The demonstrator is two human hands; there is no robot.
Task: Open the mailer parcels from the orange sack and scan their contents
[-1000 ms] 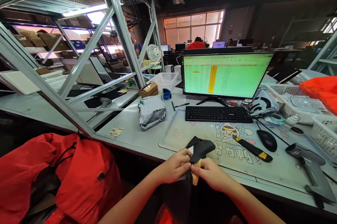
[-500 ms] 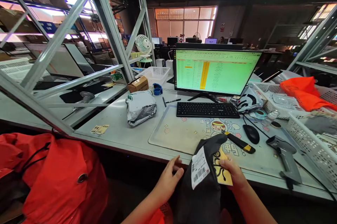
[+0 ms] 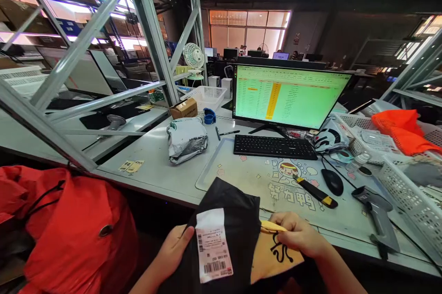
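Black parcel (image 3: 228, 220) now raised flat, left hand (image 3: 174, 250) beneath, right hand (image 3: 299, 234) grip pinching its yellow flap (image 3: 276, 257).

hands: 2, left hand (image 3: 174, 250), right hand (image 3: 297, 235)
black parcel bag (image 3: 228, 220): 1
white shipping label (image 3: 212, 251): 1
yellow card (image 3: 274, 255): 1
monitor (image 3: 288, 97): 1
keyboard (image 3: 274, 147): 1
mouse (image 3: 332, 181): 1
barcode scanner (image 3: 378, 213): 1
utility knife (image 3: 315, 191): 1
grey mailer bag (image 3: 186, 139): 1
cardboard box (image 3: 183, 108): 1
tape roll (image 3: 209, 116): 1
pen (image 3: 229, 132): 1
desk fan (image 3: 193, 56): 1
red sack (image 3: 69, 229): 1
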